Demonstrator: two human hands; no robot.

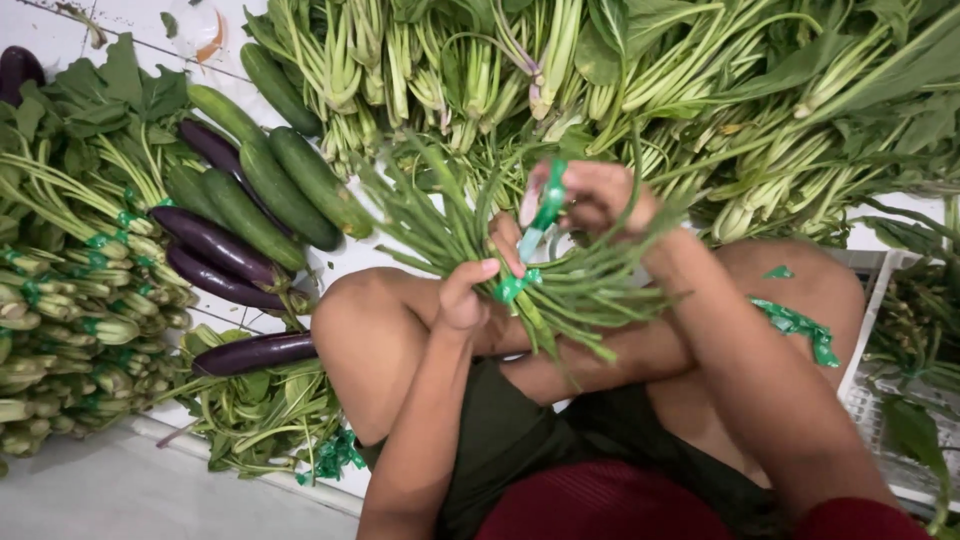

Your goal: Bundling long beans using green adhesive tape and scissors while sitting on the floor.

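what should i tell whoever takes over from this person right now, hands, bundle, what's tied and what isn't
Left hand: gripping the bunch of long green stalks at its stem end.
Right hand: pulling green tape taut above the bunch; one wrap of tape sits by the left thumb.
Done: bundles of greens at left carry green ties.
Left: this bunch's tie is unfinished; the leafy pile behind shows no ties. More tape strips lie on the right knee.

Far side: leafy green bunches [700, 90] are walling off the whole far edge — no gap is showing.
Left: cucumbers [285, 185] and eggplants [215, 250] are crowding the white tiled floor [130, 20].
Near left: a strip of grey floor [120, 495] is lying open.
Right: a white crate [870, 400] is blocking the way.
Centre: bent knees [360, 330] are hemming in the hands — little room is remaining.
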